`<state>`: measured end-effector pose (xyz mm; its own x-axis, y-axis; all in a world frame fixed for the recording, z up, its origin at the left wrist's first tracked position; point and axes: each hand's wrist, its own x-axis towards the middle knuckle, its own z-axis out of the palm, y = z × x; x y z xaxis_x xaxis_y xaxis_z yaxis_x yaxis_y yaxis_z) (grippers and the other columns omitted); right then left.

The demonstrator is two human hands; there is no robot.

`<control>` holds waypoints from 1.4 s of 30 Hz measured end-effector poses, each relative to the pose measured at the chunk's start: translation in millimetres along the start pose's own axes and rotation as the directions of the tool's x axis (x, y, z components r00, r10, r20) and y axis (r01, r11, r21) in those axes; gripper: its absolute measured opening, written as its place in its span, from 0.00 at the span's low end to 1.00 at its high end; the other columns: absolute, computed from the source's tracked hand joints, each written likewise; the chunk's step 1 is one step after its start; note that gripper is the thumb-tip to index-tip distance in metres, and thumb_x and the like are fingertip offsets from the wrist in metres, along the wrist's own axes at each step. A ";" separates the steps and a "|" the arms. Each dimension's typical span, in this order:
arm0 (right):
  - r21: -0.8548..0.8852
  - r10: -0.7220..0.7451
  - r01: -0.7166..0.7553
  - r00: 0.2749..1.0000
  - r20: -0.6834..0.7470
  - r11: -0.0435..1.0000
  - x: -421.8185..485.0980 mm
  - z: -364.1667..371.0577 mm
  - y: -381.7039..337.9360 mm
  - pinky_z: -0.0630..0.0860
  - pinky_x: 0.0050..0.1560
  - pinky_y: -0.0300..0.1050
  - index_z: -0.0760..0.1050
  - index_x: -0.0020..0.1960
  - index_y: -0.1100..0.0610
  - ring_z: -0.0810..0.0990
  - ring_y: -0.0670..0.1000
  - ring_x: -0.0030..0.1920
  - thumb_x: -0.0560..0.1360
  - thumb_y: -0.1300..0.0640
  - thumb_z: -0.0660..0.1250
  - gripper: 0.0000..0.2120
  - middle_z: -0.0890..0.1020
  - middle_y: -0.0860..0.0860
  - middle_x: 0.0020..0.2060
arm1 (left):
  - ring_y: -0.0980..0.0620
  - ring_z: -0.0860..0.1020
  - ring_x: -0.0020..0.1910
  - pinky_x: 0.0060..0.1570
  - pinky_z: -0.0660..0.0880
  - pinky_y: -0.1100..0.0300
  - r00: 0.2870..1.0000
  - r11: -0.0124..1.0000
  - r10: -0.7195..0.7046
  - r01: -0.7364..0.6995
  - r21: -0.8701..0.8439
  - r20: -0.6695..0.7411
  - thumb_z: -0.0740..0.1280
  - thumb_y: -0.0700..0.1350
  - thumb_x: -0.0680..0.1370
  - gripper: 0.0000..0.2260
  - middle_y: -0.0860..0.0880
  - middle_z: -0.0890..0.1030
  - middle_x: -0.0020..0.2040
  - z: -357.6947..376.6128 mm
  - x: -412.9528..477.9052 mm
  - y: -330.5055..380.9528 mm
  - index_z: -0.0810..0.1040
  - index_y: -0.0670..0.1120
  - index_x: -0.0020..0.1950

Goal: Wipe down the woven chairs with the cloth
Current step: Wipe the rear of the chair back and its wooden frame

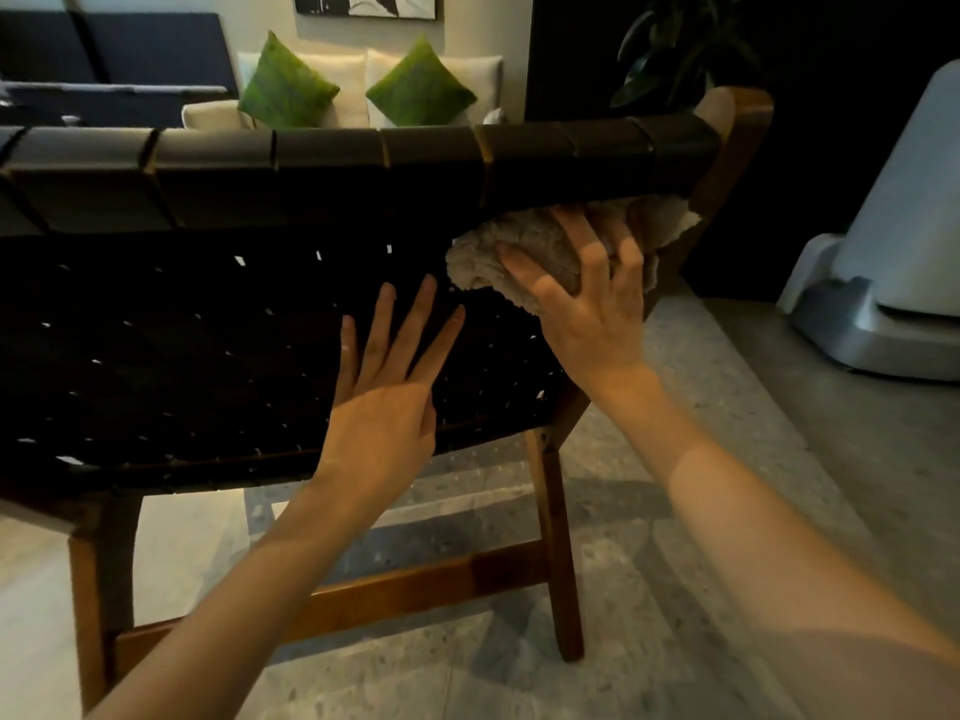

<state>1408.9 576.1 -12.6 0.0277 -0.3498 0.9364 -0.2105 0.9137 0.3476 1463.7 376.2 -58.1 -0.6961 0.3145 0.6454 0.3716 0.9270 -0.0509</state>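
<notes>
A: Where is the cloth (540, 241)?

B: Bunched against the back of the woven chair (182, 330), high at its right end, tucked just under the strap-wrapped top rail (332, 168). Its upper edge slips behind the rail, so I cannot see how far it runs.

A: Which hand has it?

B: The right hand (592, 314). The fingers are spread and bent over the pale, fluffy bundle, gripping it and pressing it to the dark weave. The hand covers the middle of the cloth.

A: And the other hand?

B: The left hand (387, 407) lies flat on the weave, lower and to the left of the cloth, fingers straight and apart, holding nothing.

A: How much of the chair shows?

B: Only its back, from behind. The left end runs out of view, the seat is hidden, and the weave is so dark that only small gaps of light mark its pattern. One wooden leg (558, 537) and a crossbar stand on the speckled floor (675, 511).

A: Anything beyond it?

B: A pale sofa (353, 80) with two green cushions (285, 85), its lower part hidden by the rail. A framed picture (363, 2) is cut off at the top. A leafy plant (670, 44) is nearly lost in shadow. At the right edge stands a grey-white appliance (893, 241); I cannot tell what kind.
</notes>
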 end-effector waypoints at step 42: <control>0.250 0.095 -0.091 0.995 -0.003 0.964 -15.1 -49.8 -44.6 0.69 0.54 0.46 0.71 0.63 0.47 0.67 0.56 0.53 0.72 0.60 0.74 0.23 0.67 0.53 0.54 | 0.41 0.38 0.75 0.73 0.45 0.37 0.987 0.990 -0.112 0.121 0.076 -0.114 0.69 0.28 0.70 0.44 0.43 0.42 0.77 -14.4 -40.7 -41.3 0.49 0.45 0.78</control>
<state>1466.6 551.0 -39.8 0.0108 -0.2609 0.9653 -0.4501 0.8608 0.2377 1485.6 322.2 -71.3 -0.6590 0.1832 0.7295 0.2367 0.9711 -0.0300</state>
